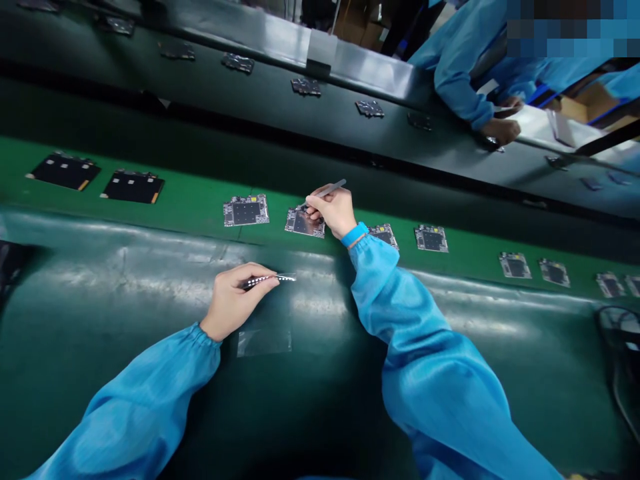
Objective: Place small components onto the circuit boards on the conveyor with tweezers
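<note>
My right hand, wearing a blue wristband, pinches a slim grey tool that looks like tweezers. Its tip points down at a circuit board on the green belt, and my fingers partly cover that board. Lower and to the left, my left hand grips a thin black strip with white dots between thumb and fingers. A clear edge sticks out past the fingertips. Below it, a transparent film piece lies flat on the dark green mat.
More circuit boards are spaced along the green belt. Two black-covered boards lie at its left. Beyond a dark ledge, a second line carries wrapped pieces. A co-worker's blue sleeve reaches in at upper right. Cables hang at right.
</note>
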Demonstrator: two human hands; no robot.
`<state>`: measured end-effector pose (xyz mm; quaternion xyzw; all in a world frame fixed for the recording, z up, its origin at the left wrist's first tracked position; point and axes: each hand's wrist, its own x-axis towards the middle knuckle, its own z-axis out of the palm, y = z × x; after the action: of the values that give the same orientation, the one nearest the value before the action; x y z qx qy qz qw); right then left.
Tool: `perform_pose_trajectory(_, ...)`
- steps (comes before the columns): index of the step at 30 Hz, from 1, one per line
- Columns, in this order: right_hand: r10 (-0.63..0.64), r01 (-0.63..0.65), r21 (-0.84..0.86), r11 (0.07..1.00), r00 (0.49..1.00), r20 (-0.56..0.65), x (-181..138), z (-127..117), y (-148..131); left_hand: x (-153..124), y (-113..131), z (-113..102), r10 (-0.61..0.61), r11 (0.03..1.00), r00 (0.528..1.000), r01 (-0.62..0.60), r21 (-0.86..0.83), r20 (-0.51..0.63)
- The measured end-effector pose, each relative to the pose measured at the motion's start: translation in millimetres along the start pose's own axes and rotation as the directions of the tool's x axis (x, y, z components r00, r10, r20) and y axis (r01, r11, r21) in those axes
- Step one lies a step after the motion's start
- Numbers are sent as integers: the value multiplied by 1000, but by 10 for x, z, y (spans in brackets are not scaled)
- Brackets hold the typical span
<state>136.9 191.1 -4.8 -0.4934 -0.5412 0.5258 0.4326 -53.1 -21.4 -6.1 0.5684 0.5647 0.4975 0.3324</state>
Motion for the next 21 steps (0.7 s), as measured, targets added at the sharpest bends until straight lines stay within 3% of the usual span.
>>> perform_pose_trajectory(21,9,-9,-8,1000,1000,0,-129,-256,47,-16,-19,-15,-25,1000,1000,25,12,-4)
